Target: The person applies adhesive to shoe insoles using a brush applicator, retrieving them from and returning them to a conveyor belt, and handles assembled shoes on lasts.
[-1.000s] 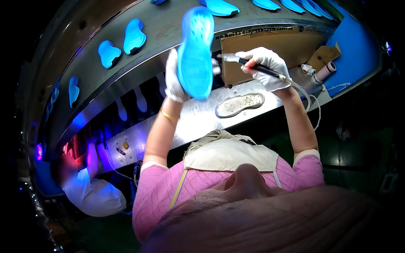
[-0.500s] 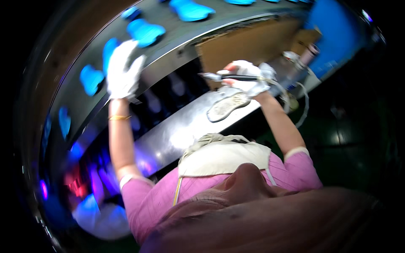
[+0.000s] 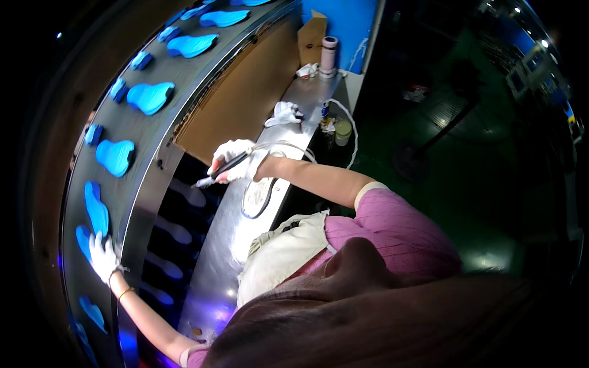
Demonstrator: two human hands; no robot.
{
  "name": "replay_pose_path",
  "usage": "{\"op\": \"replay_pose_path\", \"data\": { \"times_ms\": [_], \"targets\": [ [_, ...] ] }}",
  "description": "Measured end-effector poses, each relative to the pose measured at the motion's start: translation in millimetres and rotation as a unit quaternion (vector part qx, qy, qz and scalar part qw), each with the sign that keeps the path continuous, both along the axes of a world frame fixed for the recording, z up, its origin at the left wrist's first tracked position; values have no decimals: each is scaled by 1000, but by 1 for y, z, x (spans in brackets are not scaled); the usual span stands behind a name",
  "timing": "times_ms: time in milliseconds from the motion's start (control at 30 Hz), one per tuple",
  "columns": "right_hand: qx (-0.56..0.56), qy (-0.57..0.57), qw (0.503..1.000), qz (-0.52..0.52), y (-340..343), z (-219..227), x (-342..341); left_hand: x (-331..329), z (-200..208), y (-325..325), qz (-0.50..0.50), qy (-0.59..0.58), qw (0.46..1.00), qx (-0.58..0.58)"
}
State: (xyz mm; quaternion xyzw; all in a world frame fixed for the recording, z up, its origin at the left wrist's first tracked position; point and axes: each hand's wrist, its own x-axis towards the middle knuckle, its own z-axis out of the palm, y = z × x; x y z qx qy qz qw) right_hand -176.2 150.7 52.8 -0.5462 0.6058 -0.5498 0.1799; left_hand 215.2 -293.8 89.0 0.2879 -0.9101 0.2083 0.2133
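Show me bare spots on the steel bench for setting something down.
Free: the steel bench from the grey insole down toward the apron, and the stretch between the crumpled white cloth and the tape roll. Crowded: around the right hand with its pen-like tool, and by the small jar.

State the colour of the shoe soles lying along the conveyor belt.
Bright blue: the shoe soles stand out against the grey conveyor belt, seen best in the head view.
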Motion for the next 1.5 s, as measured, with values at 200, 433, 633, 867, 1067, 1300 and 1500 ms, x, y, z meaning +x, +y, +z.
{"op": "replay_pose_path", "data": {
  "times_ms": [200,433,633,867,1067,1300,1500],
  "targets": [
    [-12,-39,999,-20,6,-9,-7,-86,73,181,-139,425,872,197],
    [-8,-205,978,47,-14,-39,-6,-103,122,244,-300,598,510,541],
    [-18,-109,994,22,-8,-44,-3,-138,22,288,-231,441,190,846],
    [-31,-304,947,102,-3,-10,22,-174,-66,342,-214,476,4,853],
    [-73,-272,955,91,-28,0,40,-197,-77,354,-231,537,71,809],
    [-122,-112,977,135,-26,-10,68,-198,-102,349,-162,591,97,784],
    [-166,11,978,126,-26,-25,65,-188,-85,346,-149,567,176,791]
  ]
}}
